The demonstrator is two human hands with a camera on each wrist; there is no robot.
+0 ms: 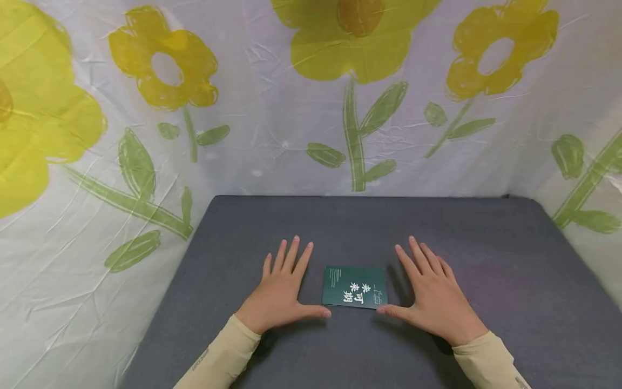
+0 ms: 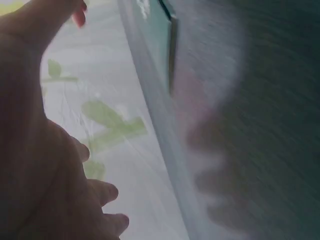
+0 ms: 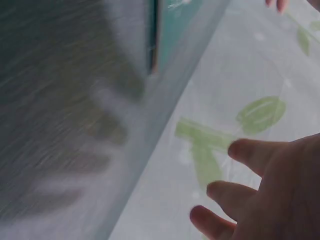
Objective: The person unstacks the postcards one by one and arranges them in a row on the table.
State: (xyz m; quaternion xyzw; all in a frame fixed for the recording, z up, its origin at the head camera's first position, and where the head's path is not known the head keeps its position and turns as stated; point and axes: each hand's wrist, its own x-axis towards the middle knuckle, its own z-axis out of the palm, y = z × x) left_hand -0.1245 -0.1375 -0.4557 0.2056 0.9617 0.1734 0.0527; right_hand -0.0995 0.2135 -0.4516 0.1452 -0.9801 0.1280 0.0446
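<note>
A thin, flat, dark green booklet-like item [image 1: 340, 292] with white Chinese characters lies on the grey table between the hands. Part of its edge [image 2: 172, 55] shows in the left wrist view, and again as a green item [image 3: 172, 30] in the right wrist view. To its left is the left hand [image 1: 279, 297], fingers spread and straight, thumb pointing inward near the lower left corner. On the other side, the right hand [image 1: 434, 300] has its fingers extended, its thumb tip overlapping the lower right corner; contact there cannot be told. Neither hand holds anything.
The grey cloth-covered table [image 1: 350, 227] has rounded far corners. Behind and beside it hangs a white curtain [image 1: 262, 108] printed with yellow flowers and green leaves. Hand shadows fall on the table, and pale sleeves [image 1: 223, 351] cover both forearms.
</note>
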